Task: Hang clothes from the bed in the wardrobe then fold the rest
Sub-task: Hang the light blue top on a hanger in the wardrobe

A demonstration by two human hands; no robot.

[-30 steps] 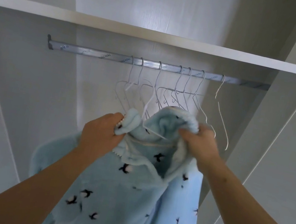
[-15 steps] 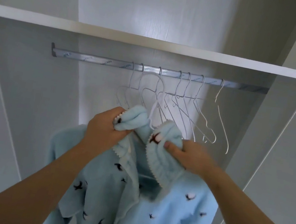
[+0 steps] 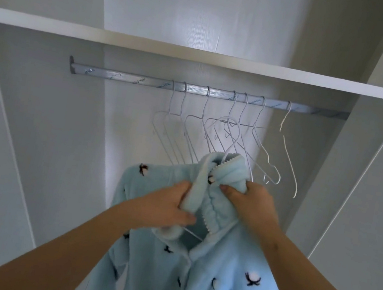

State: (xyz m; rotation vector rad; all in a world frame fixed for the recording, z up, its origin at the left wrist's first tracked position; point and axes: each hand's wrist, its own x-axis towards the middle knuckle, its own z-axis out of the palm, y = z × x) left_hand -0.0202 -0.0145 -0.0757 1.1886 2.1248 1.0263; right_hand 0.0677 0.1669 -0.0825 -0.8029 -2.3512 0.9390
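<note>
I am facing into a white wardrobe [image 3: 36, 133], with its plain side walls running down on either side of me. A white shelf [image 3: 199, 57] crosses the top of the hanging space, and I see nothing on the part of it in view. Just under it, a silver rail [image 3: 133, 78] spans the back from wall to wall. A row of bare white wire hangers [image 3: 206, 107] is hooked over the middle and right part of the rail; the left part carries nothing.

The light blue fleece top [image 3: 215, 274], patterned with small dark birds, is held up in front of me, below the rail and in front of the bare hangers. Its body hangs down between my forearms and one sleeve drops away to the left. One more white wire hanger [image 3: 232, 146] is inside its neck: the hook stands up out of the collar [image 3: 228, 173], free in the air and not on the rail, and a short piece of its wire shows under the collar fold.

My left hand [image 3: 165, 211] is curled round the left side of the collar, bunching the fleece in its fingers. My right hand [image 3: 251, 204] grips the right side of the collar, thumb pressed on the front and fingers wrapped behind. Both hands are clamped on the cloth, close together.
</note>
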